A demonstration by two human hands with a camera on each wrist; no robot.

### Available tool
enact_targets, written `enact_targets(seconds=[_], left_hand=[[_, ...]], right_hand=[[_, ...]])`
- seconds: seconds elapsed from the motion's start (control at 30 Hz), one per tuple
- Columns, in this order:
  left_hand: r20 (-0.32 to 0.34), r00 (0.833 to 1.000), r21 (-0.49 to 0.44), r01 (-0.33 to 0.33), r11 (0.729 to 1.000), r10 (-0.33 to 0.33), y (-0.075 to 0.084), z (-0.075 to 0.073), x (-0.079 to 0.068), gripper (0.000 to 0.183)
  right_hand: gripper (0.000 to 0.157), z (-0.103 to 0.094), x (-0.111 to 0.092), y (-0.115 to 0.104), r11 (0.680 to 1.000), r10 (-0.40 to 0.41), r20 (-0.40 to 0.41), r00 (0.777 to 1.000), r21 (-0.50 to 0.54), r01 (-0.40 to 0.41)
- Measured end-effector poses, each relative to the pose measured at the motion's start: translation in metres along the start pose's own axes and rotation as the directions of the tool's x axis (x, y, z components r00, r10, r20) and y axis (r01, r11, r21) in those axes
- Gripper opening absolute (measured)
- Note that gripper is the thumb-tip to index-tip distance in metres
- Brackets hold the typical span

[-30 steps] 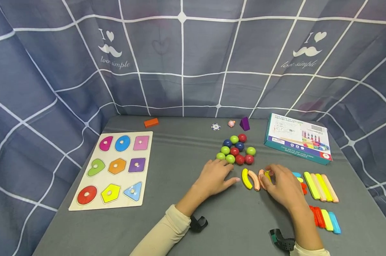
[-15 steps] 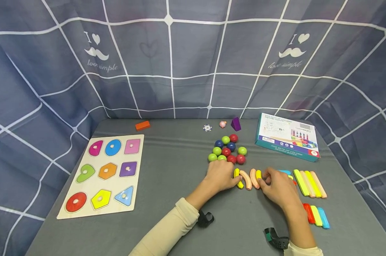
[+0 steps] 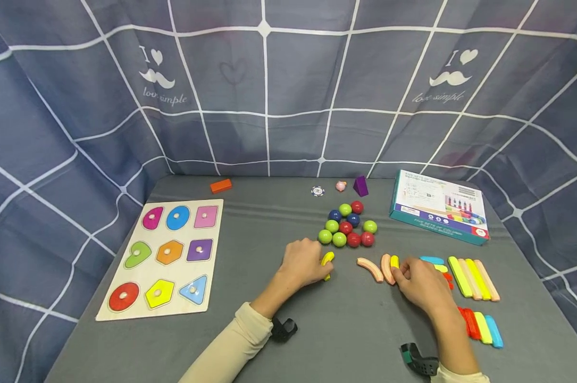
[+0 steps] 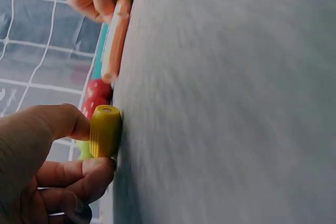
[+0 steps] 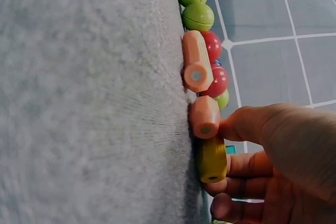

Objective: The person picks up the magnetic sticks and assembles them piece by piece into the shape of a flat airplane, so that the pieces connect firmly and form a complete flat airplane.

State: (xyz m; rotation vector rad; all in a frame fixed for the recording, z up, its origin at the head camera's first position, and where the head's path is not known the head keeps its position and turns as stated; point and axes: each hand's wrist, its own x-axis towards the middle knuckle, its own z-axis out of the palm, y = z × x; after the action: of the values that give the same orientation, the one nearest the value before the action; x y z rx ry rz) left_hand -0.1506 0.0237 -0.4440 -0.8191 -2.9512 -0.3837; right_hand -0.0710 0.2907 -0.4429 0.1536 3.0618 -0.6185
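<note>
My left hand (image 3: 302,261) pinches a yellow curved bead (image 3: 328,258) between thumb and fingers, low over the grey table. In the left wrist view this ridged yellow bead (image 4: 105,132) shows a hole in its end. To its right, two pink curved beads (image 3: 370,269) lie apart from each other. My right hand (image 3: 422,284) holds a second yellow curved bead (image 3: 394,261), which sits against the nearer pink bead. In the right wrist view the thumb is at the seam between pink bead (image 5: 205,116) and yellow bead (image 5: 212,163), with fingers behind the yellow one.
Several round beads (image 3: 345,227) in green, red and blue cluster behind the hands. Straight sticks (image 3: 474,279) and red, yellow and blue pieces (image 3: 482,325) lie right. A boxed set (image 3: 438,207) stands back right; a shape puzzle board (image 3: 166,260) lies left.
My left hand has taken hold of the left yellow bead and shifted it left, away from the pink bead. The right hand stays at its yellow bead. The head view has swayed slightly.
</note>
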Motion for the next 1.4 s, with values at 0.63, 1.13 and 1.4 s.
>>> enact_targets(seconds=[0.63, 1.13, 1.4], left_hand=[[-0.036, 0.997, -0.077, 0.062, 0.995, -0.065, -0.055, -0.019, -0.048, 0.052], [0.047, 0.995, -0.211, 0.094, 0.973, -0.086, -0.067, -0.019, -0.050, 0.047], [0.053, 0.994, -0.245, 0.107, 0.964, -0.097, -0.071, -0.021, -0.051, 0.042]], right_hand=[[0.016, 0.044, 0.027, -0.085, 0.801, -0.326, 0.010, 0.945, 0.533, 0.271], [0.023, 0.063, 0.032, -0.095, 0.898, -0.230, -0.029, 0.973, 0.379, 0.224], [0.018, 0.066, 0.037, -0.103, 0.916, -0.268, -0.062, 0.961, 0.292, 0.275]])
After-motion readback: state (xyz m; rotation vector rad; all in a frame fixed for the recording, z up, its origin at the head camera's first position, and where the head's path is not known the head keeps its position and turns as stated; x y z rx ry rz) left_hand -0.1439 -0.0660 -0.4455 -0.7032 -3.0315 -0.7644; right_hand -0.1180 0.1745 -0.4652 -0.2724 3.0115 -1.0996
